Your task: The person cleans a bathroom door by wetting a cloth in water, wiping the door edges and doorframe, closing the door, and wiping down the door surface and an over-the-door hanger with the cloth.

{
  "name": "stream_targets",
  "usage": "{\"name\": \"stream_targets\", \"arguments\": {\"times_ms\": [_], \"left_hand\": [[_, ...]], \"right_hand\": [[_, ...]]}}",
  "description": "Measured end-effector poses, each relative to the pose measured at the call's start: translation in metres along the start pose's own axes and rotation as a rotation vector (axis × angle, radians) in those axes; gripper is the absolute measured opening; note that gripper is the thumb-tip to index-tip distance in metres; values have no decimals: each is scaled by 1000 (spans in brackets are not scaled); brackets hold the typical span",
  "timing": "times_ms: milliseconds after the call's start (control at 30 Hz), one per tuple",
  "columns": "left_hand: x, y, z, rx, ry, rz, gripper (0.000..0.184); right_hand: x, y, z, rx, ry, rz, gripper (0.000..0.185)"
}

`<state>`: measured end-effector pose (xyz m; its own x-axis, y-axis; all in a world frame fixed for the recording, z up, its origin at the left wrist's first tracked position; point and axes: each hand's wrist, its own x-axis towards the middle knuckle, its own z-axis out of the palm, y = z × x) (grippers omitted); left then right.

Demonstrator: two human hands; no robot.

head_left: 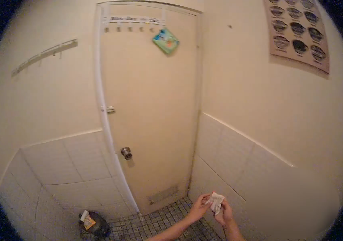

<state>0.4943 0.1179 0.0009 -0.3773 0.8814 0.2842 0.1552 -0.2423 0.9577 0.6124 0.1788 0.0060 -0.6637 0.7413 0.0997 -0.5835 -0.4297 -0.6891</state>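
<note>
In front of the right-hand wall, low in the view, both hands meet at a crumpled white tissue (217, 202); a thin cloth or wipe would look much the same at this size. My left hand (198, 208) pinches its left side with bent fingers. On the other side, my right hand (226, 213) has its fingers closed round the lower right part. The tissue is bunched, with a loose fold hanging between the hands. Some fingertips are hidden behind it.
A closed cream door (151, 92) with a round knob (126, 153) stands ahead. A green packet (166, 41) hangs from its hook rack (133, 21). On the tiled floor (155, 225), a dark round bin (99, 229) bears a small packet (87, 220). A poster (298, 34) hangs right.
</note>
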Motion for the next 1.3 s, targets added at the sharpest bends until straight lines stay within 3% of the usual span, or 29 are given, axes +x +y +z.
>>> {"name": "stream_targets", "arguments": {"times_ms": [67,133,267,367,467,533,600,733,800,933,1067,1133,1167,1233,1300], "left_hand": [[11,2,-26,-7,26,-78,39],[23,-12,-69,58,85,-85,38],[35,-13,-143,1,203,-23,35],[37,-13,-185,85,281,9,35],[44,-23,-217,138,335,16,37],[55,-39,-236,80,337,-12,38],[60,-29,-244,176,380,-48,41],[81,-49,-275,220,619,-55,45],[89,-60,-297,479,777,3,48],[108,-92,-337,867,1049,-3,59],[139,-138,-370,727,1266,-94,69],[155,-159,-390,922,1400,-79,71],[160,-157,-388,858,1395,-48,68],[167,-89,-352,730,1386,7,60],[168,-88,-356,842,1319,5,51]], "right_hand": [[24,9,-1,0,-74,100,45],[52,32,13,213,-203,225,49],[95,54,72,378,-321,517,53],[142,107,71,-58,-305,420,53],[178,140,76,-36,-368,467,37],[172,114,119,-274,-194,533,35],[203,139,98,-76,-304,505,35],[258,120,98,-112,-237,365,40],[286,90,113,-93,-210,308,41],[385,57,124,-45,-345,-24,43],[454,0,169,87,-445,-177,47],[479,-29,194,50,-332,-225,49],[494,-40,205,53,-386,-299,49],[513,-57,234,49,-453,-459,49],[526,-67,266,75,-511,-596,48]]}}
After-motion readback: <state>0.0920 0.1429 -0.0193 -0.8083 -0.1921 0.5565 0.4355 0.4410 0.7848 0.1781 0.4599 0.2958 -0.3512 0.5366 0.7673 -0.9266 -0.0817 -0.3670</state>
